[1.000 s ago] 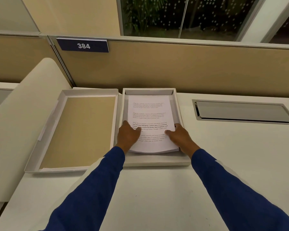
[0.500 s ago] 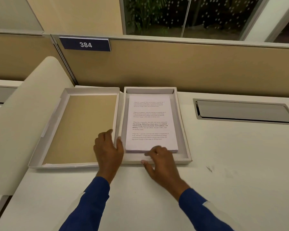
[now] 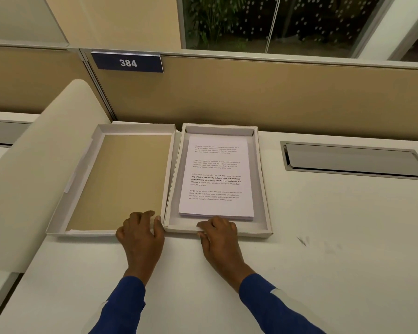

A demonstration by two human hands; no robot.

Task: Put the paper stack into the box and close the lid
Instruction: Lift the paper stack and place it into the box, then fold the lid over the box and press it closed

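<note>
White printed paper stack [image 3: 216, 175] lies flat inside shallow white cardboard box [image 3: 263, 179], on white tabletop [image 3: 323, 249]. Open lid [image 3: 82, 165], tan-lined, lies just beside box on its left, holding nothing. Left hand [image 3: 140, 233] fingers [image 3: 144, 214] curl over lid's near rim. Right hand [image 3: 219, 235] grips box's near wall.

The blue sign [image 3: 127, 62] on the partition reads "384"; the paper stack [image 3: 216, 175] carries printed paragraphs (beginning "Village life").
</note>
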